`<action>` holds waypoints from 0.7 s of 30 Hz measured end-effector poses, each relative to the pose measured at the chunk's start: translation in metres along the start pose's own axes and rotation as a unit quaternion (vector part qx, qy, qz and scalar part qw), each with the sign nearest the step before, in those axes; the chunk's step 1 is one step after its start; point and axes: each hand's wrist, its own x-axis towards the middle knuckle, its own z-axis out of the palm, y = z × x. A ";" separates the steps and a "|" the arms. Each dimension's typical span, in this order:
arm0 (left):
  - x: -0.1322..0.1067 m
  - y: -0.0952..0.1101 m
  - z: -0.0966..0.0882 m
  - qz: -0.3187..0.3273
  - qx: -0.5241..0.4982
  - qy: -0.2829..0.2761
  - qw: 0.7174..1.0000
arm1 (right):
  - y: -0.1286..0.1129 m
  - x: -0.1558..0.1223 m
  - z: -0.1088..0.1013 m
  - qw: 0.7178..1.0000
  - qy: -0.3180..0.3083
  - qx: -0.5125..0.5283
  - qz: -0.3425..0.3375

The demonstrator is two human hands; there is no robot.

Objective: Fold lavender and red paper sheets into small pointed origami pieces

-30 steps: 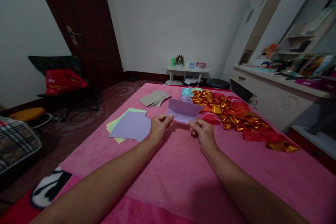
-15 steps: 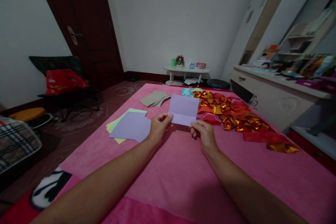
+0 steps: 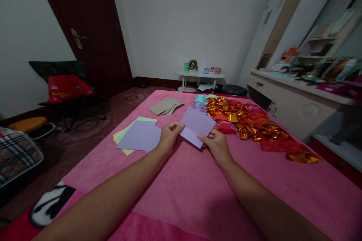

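A purple sheet of paper [image 3: 196, 123] with a crease across it is held above the pink cloth [image 3: 181, 192], turned at a slant. My left hand [image 3: 169, 136] pinches its left edge between thumb and fingers. At its lower right side, my right hand [image 3: 216, 145] grips it, thumb on top and fingers behind. Left of my left hand lies a stack of purple, green and yellow paper [image 3: 138, 135]. Beyond it are several grey-brown sheets [image 3: 166, 106], fanned out. Folded gold and red foil pieces [image 3: 254, 122] lie in rows to the right.
Light blue folded paper [image 3: 201, 99] and purple folded paper [image 3: 200, 107] sit at the far end of the cloth. Behind stands a small white table [image 3: 200, 74]. A cluttered dresser [image 3: 294, 90] is on the right; a chair holds a red bag [image 3: 68, 88] on the left.
The purple sheet has turned clockwise to a slant. My right hand has shifted slightly, its thumb now over the sheet's lower edge. Purple folded paper behind it has come into view.
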 end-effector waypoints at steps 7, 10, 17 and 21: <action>-0.008 -0.004 0.009 -0.019 -0.010 -0.059 0.998 | -0.004 -0.002 0.006 0.998 0.037 0.048 -0.021; -0.011 -0.002 0.013 -0.016 -0.009 -0.044 0.999 | -0.005 -0.003 0.008 0.999 0.008 0.051 -0.012; -0.014 0.005 0.014 -0.018 0.060 -0.030 0.998 | -0.003 -0.005 0.009 1.000 0.026 -0.004 0.002; -0.011 0.004 0.008 0.028 0.143 -0.011 0.989 | -0.005 -0.006 0.008 0.999 0.028 -0.031 0.005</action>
